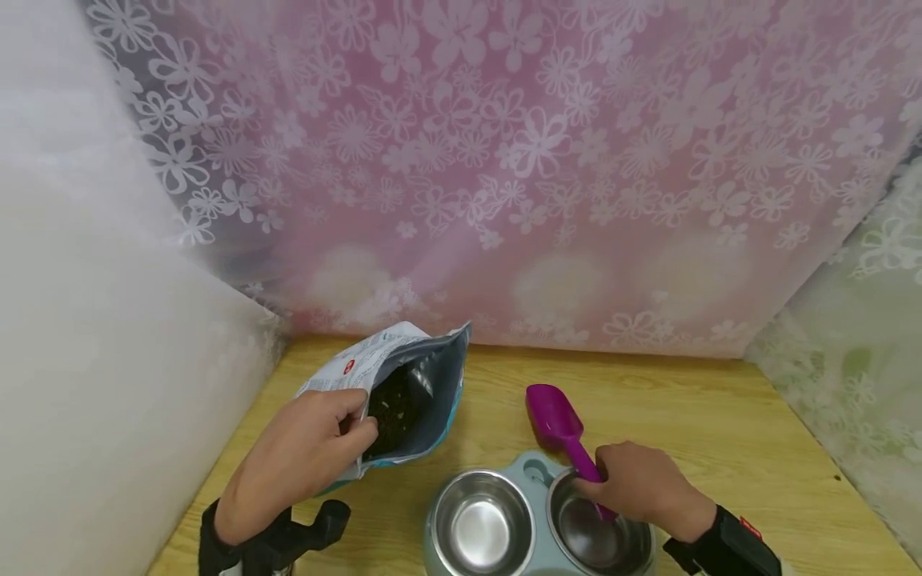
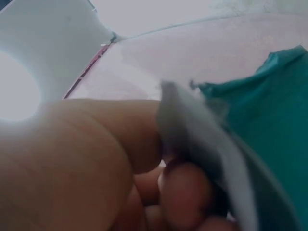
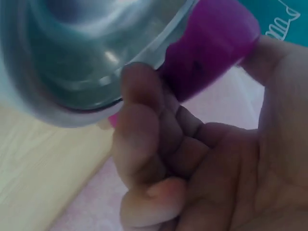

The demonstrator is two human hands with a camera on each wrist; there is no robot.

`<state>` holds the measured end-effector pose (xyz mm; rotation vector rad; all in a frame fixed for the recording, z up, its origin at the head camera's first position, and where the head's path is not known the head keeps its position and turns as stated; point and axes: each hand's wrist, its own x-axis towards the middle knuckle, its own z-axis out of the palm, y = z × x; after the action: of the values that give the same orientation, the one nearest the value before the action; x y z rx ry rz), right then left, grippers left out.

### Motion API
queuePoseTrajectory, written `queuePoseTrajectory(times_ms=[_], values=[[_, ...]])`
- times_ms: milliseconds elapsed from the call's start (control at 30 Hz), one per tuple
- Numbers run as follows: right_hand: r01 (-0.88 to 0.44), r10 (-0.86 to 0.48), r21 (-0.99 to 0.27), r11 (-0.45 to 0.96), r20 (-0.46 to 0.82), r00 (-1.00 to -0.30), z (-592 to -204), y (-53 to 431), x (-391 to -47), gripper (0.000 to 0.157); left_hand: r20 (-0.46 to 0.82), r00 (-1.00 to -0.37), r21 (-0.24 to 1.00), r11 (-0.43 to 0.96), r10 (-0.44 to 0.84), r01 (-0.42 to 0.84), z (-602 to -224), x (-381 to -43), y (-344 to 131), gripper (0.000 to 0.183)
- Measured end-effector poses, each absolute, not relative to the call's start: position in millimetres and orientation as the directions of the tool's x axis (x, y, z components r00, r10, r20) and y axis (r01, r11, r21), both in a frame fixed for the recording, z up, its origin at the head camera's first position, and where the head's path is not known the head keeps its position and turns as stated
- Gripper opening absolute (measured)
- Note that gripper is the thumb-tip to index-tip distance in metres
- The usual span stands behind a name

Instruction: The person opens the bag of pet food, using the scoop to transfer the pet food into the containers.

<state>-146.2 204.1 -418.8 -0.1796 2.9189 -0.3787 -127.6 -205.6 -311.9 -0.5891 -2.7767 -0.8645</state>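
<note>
Left hand (image 1: 298, 460) pinches bag (image 1: 403, 392) rim — holds mouth open; right hand (image 1: 644, 488) grips scoop (image 1: 558, 428) handle over bowl (image 1: 598, 536).

the double feeder (image 1: 529, 472) is cut off by the head view's lower edge. the scoop's handle (image 1: 587, 472) is partly hidden inside the right hand (image 1: 641, 484). the left wrist view is blurred; the bag's edge (image 2: 202, 139) hides the fingertips there.
</note>
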Motion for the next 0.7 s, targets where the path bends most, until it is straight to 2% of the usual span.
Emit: queuePoseTrajectory(times_ms=[100,200,333,467,600,700], values=[[-0.072,-0.130,-0.317,0.946,-0.166,-0.978,-419,213,-149,0.030,0.271,-0.908,0.521,0.744,0.321,0.418,-313,-129,-206,0.036],[-0.074,-0.122,-0.380,0.922,-0.102,-0.987,-414,224,-152,0.025,0.275,-0.908,0.527,0.740,0.316,0.417,-313,-130,-208,0.036],[-0.072,-0.095,-0.467,0.881,-0.026,-0.995,-407,235,-157,0.029,0.273,-0.909,0.529,0.740,0.314,0.415,-311,-128,-208,0.036],[-0.024,-0.003,-0.574,0.818,0.037,-0.999,-397,236,-159,0.040,0.276,-0.908,0.527,0.741,0.315,0.417,-310,-128,-208,0.036],[-0.041,0.123,-0.691,0.721,0.185,-0.975,-384,227,-158,0.046,0.295,-0.899,0.520,0.735,0.325,0.436,-311,-129,-206,0.037],[-0.172,0.220,-0.784,0.596,0.366,-0.904,-373,216,-157,0.034,0.294,-0.896,0.517,0.733,0.332,0.441,-313,-129,-205,0.038]])
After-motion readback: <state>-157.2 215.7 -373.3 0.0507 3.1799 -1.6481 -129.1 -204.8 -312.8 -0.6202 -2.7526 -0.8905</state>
